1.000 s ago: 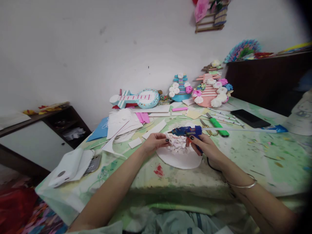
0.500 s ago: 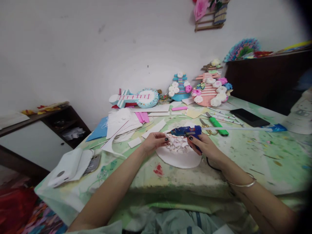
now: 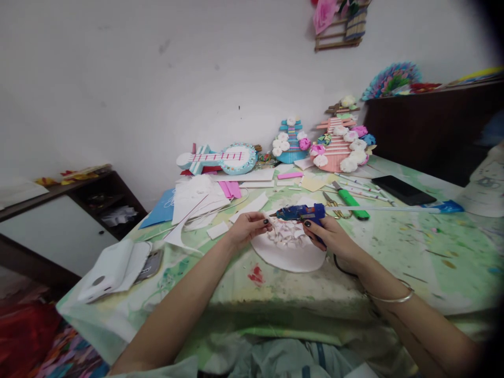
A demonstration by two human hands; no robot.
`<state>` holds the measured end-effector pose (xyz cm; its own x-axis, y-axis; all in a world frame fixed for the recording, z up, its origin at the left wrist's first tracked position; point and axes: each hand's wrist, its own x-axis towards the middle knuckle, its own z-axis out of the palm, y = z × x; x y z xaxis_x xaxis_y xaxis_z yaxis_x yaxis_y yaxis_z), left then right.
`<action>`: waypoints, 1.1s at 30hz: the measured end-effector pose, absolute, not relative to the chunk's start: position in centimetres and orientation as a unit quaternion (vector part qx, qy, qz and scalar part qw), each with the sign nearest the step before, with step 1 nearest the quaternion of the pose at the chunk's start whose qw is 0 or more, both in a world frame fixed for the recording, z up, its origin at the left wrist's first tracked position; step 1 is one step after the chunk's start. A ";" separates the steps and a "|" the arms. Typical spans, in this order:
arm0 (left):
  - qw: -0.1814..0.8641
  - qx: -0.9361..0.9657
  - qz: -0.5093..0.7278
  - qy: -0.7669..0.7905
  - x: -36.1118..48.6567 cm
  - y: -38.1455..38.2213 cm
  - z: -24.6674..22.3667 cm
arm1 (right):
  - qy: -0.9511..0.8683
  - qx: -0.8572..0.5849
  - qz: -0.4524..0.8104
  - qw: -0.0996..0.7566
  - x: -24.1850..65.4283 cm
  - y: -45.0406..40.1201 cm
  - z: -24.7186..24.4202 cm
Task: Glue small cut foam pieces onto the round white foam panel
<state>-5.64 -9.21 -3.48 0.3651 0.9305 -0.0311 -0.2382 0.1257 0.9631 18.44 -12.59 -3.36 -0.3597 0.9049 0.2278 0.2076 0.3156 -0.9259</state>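
My right hand (image 3: 328,235) is wrapped round a blue glue gun (image 3: 301,212), whose nozzle points left toward my other hand. With its fingers pinched together, my left hand (image 3: 251,228) is at the nozzle tip; a small whitish piece seems to be between the fingertips, too small to name. Beneath both hands a white oval board (image 3: 293,260) lies on the table, with a cluster of folded white paper pieces (image 3: 289,233) on its upper part. A clear glue stick (image 3: 378,208) lies in line behind the gun.
Gold scissors (image 3: 338,210) and a green cutter (image 3: 353,203) lie beyond my right hand, near a black phone (image 3: 403,190). White paper (image 3: 197,199) is spread at the left. Decorated instrument models (image 3: 239,159) stand along the wall. A white case (image 3: 108,273) lies at the left edge.
My left hand has shifted very slightly left, and the white board has moved a touch with it. My right hand and the glue gun look still.
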 end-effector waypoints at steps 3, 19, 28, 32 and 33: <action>0.660 0.486 0.450 0.354 -5.8 -9.1 -3.5 | -0.704 -0.395 0.433 0.402 18.4 -12.6 -3.4; 0.629 0.472 0.468 0.404 -6.2 -8.7 -3.5 | -0.703 -0.381 0.444 0.405 18.4 -12.4 -3.6; 0.574 0.535 0.339 0.519 -7.3 -8.2 -3.6 | -0.689 -0.377 0.449 0.426 18.4 -12.5 -3.6; 0.533 0.575 0.319 0.533 -6.6 -8.3 -3.7 | -0.681 -0.374 0.452 0.438 18.4 -12.6 -3.5; 0.523 0.580 0.319 0.537 -6.4 -8.4 -3.7 | -0.680 -0.372 0.454 0.439 18.4 -12.6 -3.5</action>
<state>-6.44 -8.40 -3.73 0.2195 0.9567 -0.1912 0.2897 0.1232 0.9492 18.38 -12.57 -3.45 -0.3374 0.9047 0.2602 0.1064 0.3113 -0.9443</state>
